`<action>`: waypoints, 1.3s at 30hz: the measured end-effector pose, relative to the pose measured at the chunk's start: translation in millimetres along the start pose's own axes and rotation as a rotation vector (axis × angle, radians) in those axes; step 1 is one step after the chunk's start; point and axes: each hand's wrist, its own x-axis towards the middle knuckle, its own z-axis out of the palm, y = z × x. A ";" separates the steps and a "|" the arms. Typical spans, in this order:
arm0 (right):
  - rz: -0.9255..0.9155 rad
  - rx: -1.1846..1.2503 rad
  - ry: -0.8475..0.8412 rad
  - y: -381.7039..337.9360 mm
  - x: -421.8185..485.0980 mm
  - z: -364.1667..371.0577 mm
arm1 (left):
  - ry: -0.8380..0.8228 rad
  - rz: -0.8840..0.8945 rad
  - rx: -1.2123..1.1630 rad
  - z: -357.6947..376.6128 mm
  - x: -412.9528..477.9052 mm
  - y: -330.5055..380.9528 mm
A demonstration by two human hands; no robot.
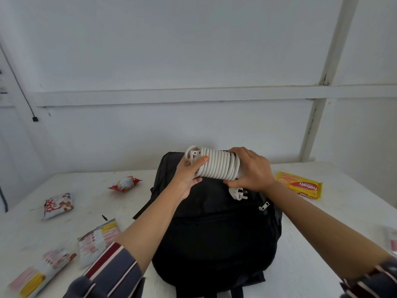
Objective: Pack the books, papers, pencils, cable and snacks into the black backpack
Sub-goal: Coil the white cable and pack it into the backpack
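Gripping the coiled cable (pixel 217 166) above the backpack (pixel 214 233), both hands.

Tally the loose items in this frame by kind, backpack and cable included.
Backpack: 1
Coiled white cable, gripped by left hand and right hand: 1
Snack packets on the table: 6, the right-edge one cropped
Total: 8
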 end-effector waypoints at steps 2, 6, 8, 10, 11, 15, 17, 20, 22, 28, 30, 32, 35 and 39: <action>-0.002 -0.015 -0.015 0.3 2.3 -3.0 | -0.021 -0.008 -0.049 -0.8 -0.2 1.1; -0.032 -0.068 -0.052 4.1 6.5 -7.0 | -0.054 0.077 -0.062 -5.1 -0.7 3.3; -0.020 -0.050 -0.075 5.3 7.2 -8.9 | -0.040 0.116 -0.042 -4.2 -0.9 3.9; 0.032 -0.006 -0.102 4.9 8.7 -11.1 | -0.014 0.122 -0.055 -2.5 -1.4 3.8; 0.062 0.008 -0.118 4.6 9.5 -11.4 | 0.002 0.122 -0.069 -1.7 -2.0 3.5; 0.104 0.042 -0.092 0.6 11.2 -13.2 | -0.004 0.146 -0.069 2.7 -5.3 4.1; 0.100 0.085 -0.041 -0.8 9.2 -13.7 | -0.011 0.172 -0.019 5.7 -7.3 5.4; 0.093 0.122 0.016 0.1 6.9 -15.2 | -0.032 0.161 0.106 6.8 -9.8 11.3; 0.092 0.129 0.034 2.7 5.3 -16.1 | -0.107 0.106 0.031 3.9 -9.1 16.2; 0.078 0.143 0.070 5.9 1.6 -18.1 | -0.070 0.220 -0.008 -11.5 -5.3 9.9; 0.066 0.135 0.067 6.4 2.2 -18.3 | -0.014 0.238 0.039 -13.5 -6.3 6.1; 0.064 0.130 0.056 6.6 3.4 -17.5 | -0.002 0.250 0.088 -13.4 -7.1 3.8; 0.053 0.130 0.059 5.8 4.8 -15.0 | 0.021 0.191 0.099 -10.0 -8.2 -0.7; 0.025 0.104 0.068 7.9 5.6 -13.4 | 0.011 0.146 0.170 -10.1 -8.4 -5.1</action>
